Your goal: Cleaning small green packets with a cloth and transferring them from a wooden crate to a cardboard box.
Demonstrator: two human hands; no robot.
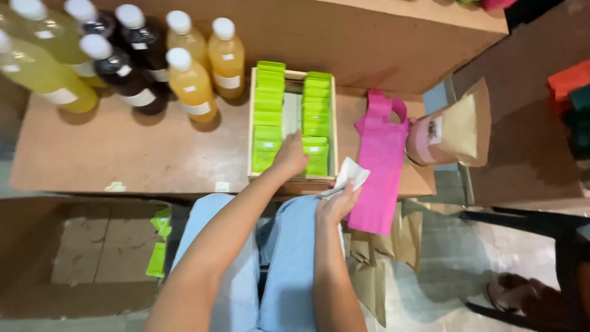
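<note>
Bottles (pixel 123 61): standing in a cluster on the far left of the table (pixel 141 154), yellow, dark and orange, white caps; well apart from both hands.
Wooden tray (pixel 335 123): sitting mid-table, long axis running away from the person, two rows of green packets (pixel 268 104) lying inside.
Left hand (pixel 290 157): reaching into the tray's near end, fingers curling down onto the green packets; cannot tell whether it is gripping one or only touching.
Right hand (pixel 337 206): hovering at the table's near edge, just right of the tray, pinching a white sachet (pixel 347 175) that is pointing up and away.
Nearer hand: the left, already on the packets.
Pink bag (pixel 381 160): lying flat just right of the right hand, hanging over the edge.
Brown pouch (pixel 458 126): leaning far right.
</note>
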